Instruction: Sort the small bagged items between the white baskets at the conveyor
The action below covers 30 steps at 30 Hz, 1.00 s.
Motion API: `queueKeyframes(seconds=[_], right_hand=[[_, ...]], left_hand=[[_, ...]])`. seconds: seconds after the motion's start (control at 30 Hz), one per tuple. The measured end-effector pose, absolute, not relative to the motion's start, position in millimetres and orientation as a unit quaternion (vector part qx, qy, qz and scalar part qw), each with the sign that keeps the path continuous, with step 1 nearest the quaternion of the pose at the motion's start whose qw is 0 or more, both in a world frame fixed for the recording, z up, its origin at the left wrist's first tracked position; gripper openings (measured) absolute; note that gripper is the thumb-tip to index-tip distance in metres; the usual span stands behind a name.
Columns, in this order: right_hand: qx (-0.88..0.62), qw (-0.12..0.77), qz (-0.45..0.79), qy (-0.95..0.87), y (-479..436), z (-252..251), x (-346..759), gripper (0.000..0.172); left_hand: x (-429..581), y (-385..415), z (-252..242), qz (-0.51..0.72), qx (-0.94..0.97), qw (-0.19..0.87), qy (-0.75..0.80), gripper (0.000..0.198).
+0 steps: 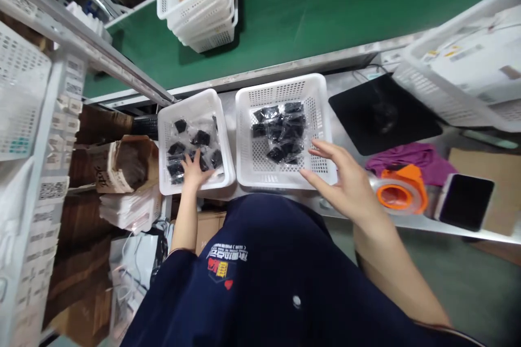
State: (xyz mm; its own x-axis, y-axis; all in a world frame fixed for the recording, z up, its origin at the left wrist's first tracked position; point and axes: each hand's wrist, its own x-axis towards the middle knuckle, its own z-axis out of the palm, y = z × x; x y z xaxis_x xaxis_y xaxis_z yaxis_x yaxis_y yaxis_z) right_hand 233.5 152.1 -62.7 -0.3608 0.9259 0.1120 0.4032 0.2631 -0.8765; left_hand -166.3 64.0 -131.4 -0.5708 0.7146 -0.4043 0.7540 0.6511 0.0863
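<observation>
Two white plastic baskets stand side by side in front of me. In the left basket (164, 143) lie several small black items in clear plastic bags (201, 137). My left hand (196, 172) reaches over its near rim, fingers spread on or just above the bagged items; contact is hard to make out. More bagged black items (287, 131) are gathered in the right basket (280, 179). At that basket's right side is my right hand (344, 181), thumb and fingers apart, holding nothing. What exactly the black items are, I cannot tell.
Stacked white baskets (203, 24) stand on the green surface (325, 0) beyond. To the right are a black mat (382, 111), purple cloth (411, 158), an orange tape dispenser (401, 190), a phone (466, 200) and a large white bin (427, 84). Shelving with labels (52, 190) borders the left.
</observation>
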Motion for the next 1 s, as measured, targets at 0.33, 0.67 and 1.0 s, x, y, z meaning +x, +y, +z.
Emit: queueKeyframes(seconds=[0.33, 0.67, 1.0], right_hand=[[-0.445, 0.334, 0.414, -0.72, 147, -66, 242, 0.049], [-0.36, 0.319, 0.562, -0.673, 146, -69, 188, 0.05], [-0.349, 0.272, 0.693, -0.569, 155, -74, 150, 0.042]], left_hand=[[-210, 37, -116, 0.264, 0.384, 0.155, 0.871, 0.044], [-153, 56, -47, 0.652, 0.246, 0.252, 0.671, 0.05], [-23, 76, -78, 0.578, 0.18, 0.527, 0.596, 0.065]])
